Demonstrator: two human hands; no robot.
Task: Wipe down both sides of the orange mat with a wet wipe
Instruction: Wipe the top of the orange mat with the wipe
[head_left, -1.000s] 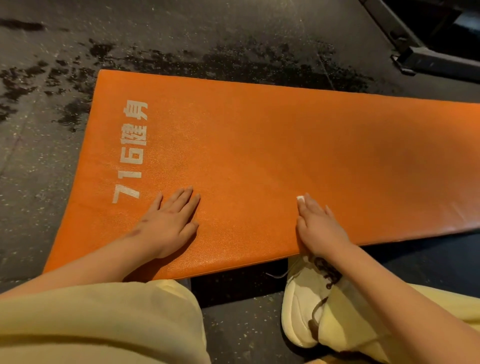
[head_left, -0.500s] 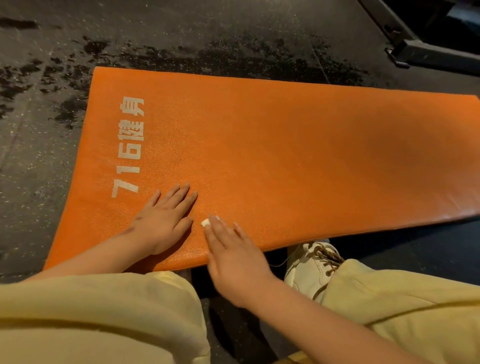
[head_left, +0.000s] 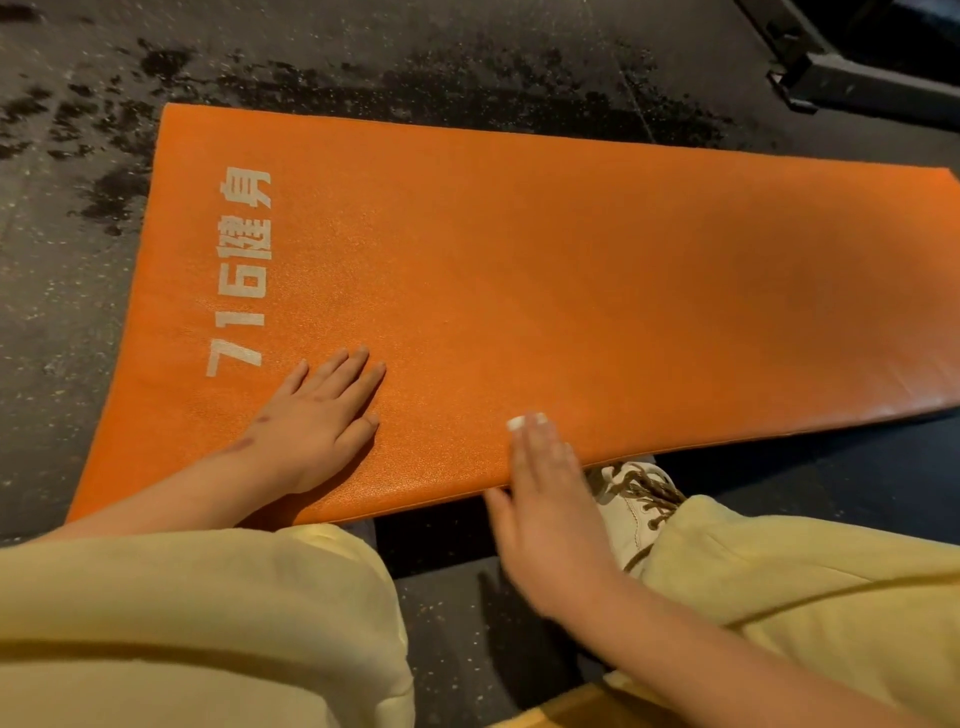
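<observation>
The orange mat (head_left: 545, 291) lies flat on the dark floor, with white "716" lettering near its left end. My left hand (head_left: 317, 421) rests flat on the mat near the lettering, fingers straight. My right hand (head_left: 545, 499) lies over the mat's near edge with straight fingers pressing a small white wet wipe (head_left: 524, 421) onto the surface. Only a corner of the wipe shows past the fingertips. The hand is blurred by motion.
Wet dark patches (head_left: 119, 187) spot the rubber floor behind and left of the mat. A dark metal frame base (head_left: 862, 88) stands at the far right. My yellow-trousered knees (head_left: 208, 623) and a white shoe (head_left: 634, 504) sit at the mat's near edge.
My right hand slid the wipe left along the near edge toward my left hand, then back to the right. My left hand stayed in place.
</observation>
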